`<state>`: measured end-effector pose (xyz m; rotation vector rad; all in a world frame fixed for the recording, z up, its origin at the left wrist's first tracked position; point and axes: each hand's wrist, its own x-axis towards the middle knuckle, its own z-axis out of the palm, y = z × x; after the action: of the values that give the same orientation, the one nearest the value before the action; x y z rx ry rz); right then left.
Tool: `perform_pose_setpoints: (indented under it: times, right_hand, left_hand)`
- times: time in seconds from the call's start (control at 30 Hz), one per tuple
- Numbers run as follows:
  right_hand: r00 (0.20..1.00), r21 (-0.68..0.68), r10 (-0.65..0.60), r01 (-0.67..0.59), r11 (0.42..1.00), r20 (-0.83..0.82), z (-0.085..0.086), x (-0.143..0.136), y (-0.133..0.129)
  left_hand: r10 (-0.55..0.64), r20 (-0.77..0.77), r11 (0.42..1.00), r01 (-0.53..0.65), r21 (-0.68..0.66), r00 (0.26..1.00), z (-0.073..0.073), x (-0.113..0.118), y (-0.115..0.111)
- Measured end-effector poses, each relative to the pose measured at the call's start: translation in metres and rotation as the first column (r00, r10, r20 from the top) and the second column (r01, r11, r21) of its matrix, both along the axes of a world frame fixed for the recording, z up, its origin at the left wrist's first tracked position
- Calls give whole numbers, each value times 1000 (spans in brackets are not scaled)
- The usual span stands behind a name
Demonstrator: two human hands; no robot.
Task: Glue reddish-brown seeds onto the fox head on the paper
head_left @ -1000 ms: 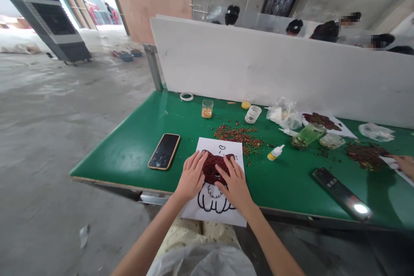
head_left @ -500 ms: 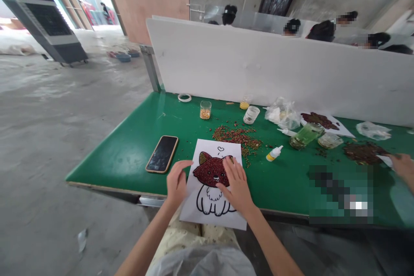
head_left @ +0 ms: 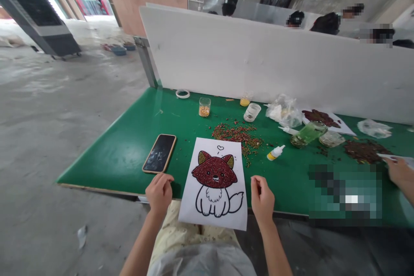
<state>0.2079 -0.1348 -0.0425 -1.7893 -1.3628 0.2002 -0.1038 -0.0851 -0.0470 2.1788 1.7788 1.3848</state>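
Note:
A white paper sheet (head_left: 189,207) with a fox drawing lies at the green table's front edge, its lower part jutting out past it. Dark red grains cover the fox's head (head_left: 213,171), and greenish grains fill its ears; the body is bare line drawing. To the left of the sheet, my left hand (head_left: 159,190) is curled closed near the phone (head_left: 159,153), apart from the paper. My right hand (head_left: 262,196) rests to the right of the sheet with its fingers folded in. Nothing shows in either hand.
Loose red and green grains (head_left: 237,136) lie behind the sheet. A glue bottle (head_left: 275,153), a glass of yellow kernels (head_left: 204,108), a tipped jar (head_left: 252,112) and a green jar (head_left: 308,134) stand about. A co-worker's hand (head_left: 401,173) holds paper at right. A white partition (head_left: 252,56) backs the table.
My right hand has lifted off the fox's head and moved right, its fingers folding. My left hand has moved left, away from the sheet's edge, and curled up.

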Motion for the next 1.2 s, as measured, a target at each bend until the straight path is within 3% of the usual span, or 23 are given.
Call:
perform_pose_setpoints:
  times: [0.13, 0.43, 0.7, 1.03, 1.2]
  right_hand:
    - [999, 10, 19, -19, 1000, 38, -1, 1, -1]
    - [997, 26, 21, -23, 999, 76, 1, 0, 0]
    - [993, 147, 28, -45, 988, 113, -3, 3, 1]
    - [988, 176, 30, -56, 983, 150, -3, 3, 4]
    - [940, 115, 159, -202, 973, 303, 6, 2, 4]
  left_hand:
    - [3, -70, 998, -7, -62, 998, 1, -2, 0]
    - [10, -41, 998, -12, -56, 999, 2, -1, -1]
    - [-5, -56, 1000, 4, -21, 998, -2, -2, -1]
    - [39, -117, 999, -36, 23, 992, -3, -3, 1]
    - [42, -113, 998, -36, 56, 993, -4, -3, 2]
